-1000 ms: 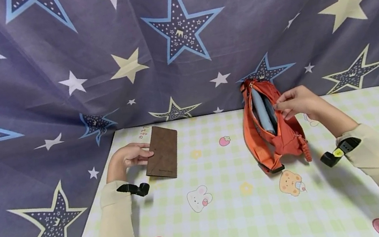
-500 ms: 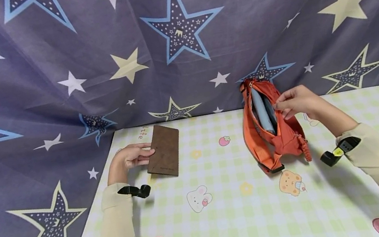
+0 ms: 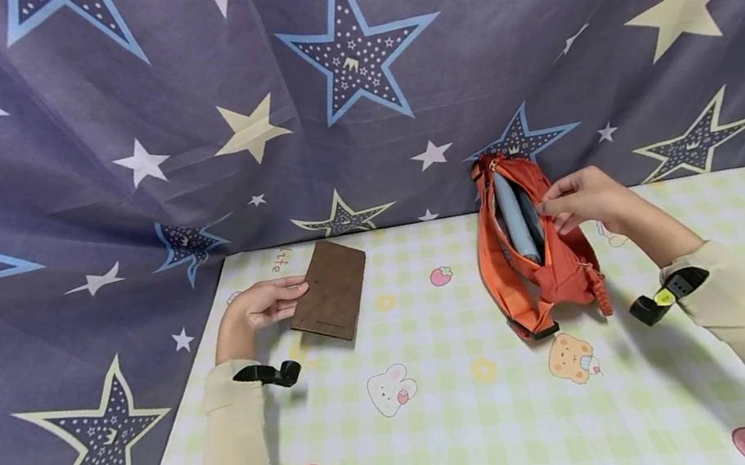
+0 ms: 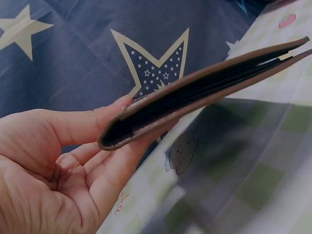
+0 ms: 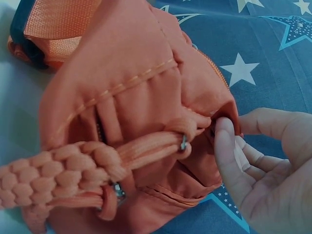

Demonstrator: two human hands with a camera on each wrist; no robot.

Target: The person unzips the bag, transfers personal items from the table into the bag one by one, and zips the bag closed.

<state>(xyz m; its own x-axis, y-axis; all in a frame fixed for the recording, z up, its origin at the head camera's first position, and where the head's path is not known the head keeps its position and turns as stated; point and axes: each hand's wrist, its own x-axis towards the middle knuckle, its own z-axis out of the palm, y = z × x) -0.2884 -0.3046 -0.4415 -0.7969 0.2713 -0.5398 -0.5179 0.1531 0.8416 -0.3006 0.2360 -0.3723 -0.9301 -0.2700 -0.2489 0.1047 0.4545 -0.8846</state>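
A long brown wallet (image 3: 332, 291) is pinched at its left edge by my left hand (image 3: 267, 304). In the left wrist view the wallet (image 4: 204, 87) shows edge-on, its dark inner layers between two brown covers, thumb above and fingers below, held over the tablecloth. My right hand (image 3: 584, 199) pinches the right edge of the opening of an orange-red bag (image 3: 570, 272). The bag's mouth gapes, and a light blue rolled or folded thing (image 3: 515, 220) lies inside. In the right wrist view, thumb and fingers grip a fold of the bag's fabric (image 5: 222, 112).
A table with a pale green checked cloth (image 3: 453, 434) spans the front. A dark star-printed curtain (image 3: 168, 94) hangs behind it, right at the back edge. The bag's strap (image 3: 509, 283) loops down on its left, and a braided cord (image 5: 58, 170) hangs from its front.
My left hand has moved slightly right with the wallet, which has tilted a little further to the right. My right hand and the bag have stayed in place.
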